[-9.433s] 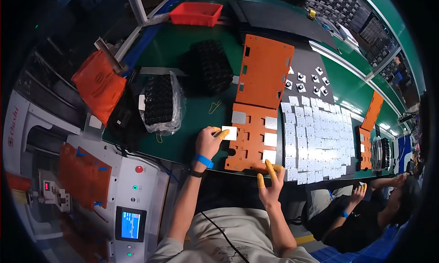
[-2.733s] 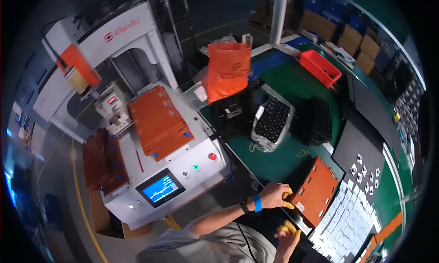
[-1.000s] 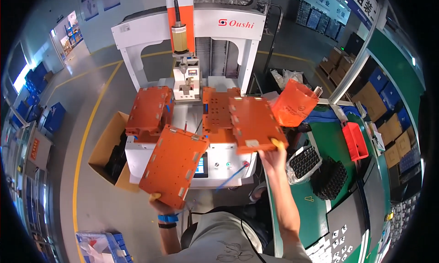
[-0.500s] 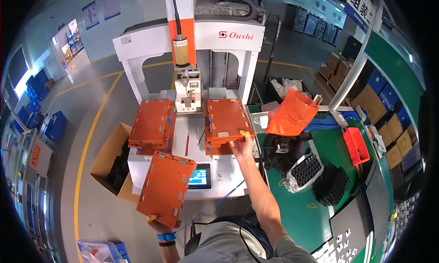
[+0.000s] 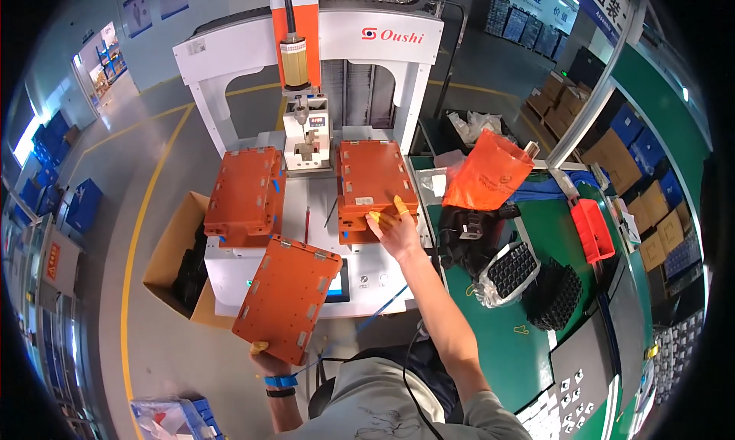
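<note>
My left hand [image 5: 265, 358], with a yellow finger cot on its thumb, grips the lower corner of a flat orange-brown fixture plate [image 5: 287, 298]. The plate is held tilted in front of the machine, with small metal pieces along its edges. My right hand [image 5: 395, 232], wearing yellow finger cots, is at the front edge of the right orange-brown fixture [image 5: 377, 176]. Its visible fingers are spread, apparently touching that edge. A similar fixture [image 5: 243, 187] sits on the left side of the white machine [image 5: 383, 283].
A screwdriver head [image 5: 295, 65] hangs above a white screw feeder [image 5: 308, 137] between the fixtures. Left of the machine stands a cardboard box [image 5: 164, 275]. The green bench [image 5: 490, 348] at right carries an orange bag [image 5: 488, 172], black keypad-like parts [image 5: 555, 294] and a red bin [image 5: 592, 229].
My right hand has shifted left along the right fixture's front edge, and its fingers have spread. The plate in my left hand has moved slightly right and up.
</note>
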`<state>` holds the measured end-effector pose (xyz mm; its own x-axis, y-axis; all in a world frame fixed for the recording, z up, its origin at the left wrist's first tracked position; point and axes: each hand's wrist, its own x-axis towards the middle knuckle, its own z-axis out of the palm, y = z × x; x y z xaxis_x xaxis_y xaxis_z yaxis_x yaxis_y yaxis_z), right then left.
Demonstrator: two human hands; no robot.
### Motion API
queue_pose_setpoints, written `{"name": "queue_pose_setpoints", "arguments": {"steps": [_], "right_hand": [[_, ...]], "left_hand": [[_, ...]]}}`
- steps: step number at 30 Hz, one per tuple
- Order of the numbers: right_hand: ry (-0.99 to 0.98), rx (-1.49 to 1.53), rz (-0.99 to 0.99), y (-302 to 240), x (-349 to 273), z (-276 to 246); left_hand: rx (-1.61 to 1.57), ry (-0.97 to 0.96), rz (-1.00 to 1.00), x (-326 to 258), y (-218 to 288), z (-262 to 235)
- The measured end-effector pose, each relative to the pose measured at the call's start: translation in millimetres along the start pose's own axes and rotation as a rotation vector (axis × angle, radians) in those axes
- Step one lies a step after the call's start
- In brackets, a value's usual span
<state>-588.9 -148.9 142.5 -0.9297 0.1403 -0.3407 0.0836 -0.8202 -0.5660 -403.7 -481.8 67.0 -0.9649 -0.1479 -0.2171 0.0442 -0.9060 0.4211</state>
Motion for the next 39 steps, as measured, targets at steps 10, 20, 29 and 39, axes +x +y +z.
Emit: {"name": "queue_pose_setpoints", "arguments": {"steps": [10, 20, 29, 39], "right_hand": [[0.017, -0.777, -0.156, 16.8, -2.2, -23.9], [0.179, -2.086, -0.443, 85.3, 2.9, -180.4], [0.087, -2.072, -0.401, 86.9, -24.1, -164.3], [0.684, -1.302, -0.927, 89.0, -277.6, -226.9]], "left_hand": [[0.017, -0.001, -0.04, -4.8, 7.3, -15.7], [0.038, -0.021, -0.16, -7.3, -1.9, -27.8], [0.1, -0.234, -0.456, -2.7, -54.0, -3.7], [0.203, -0.566, -1.276, -50.4, -212.7, 87.0]]}}
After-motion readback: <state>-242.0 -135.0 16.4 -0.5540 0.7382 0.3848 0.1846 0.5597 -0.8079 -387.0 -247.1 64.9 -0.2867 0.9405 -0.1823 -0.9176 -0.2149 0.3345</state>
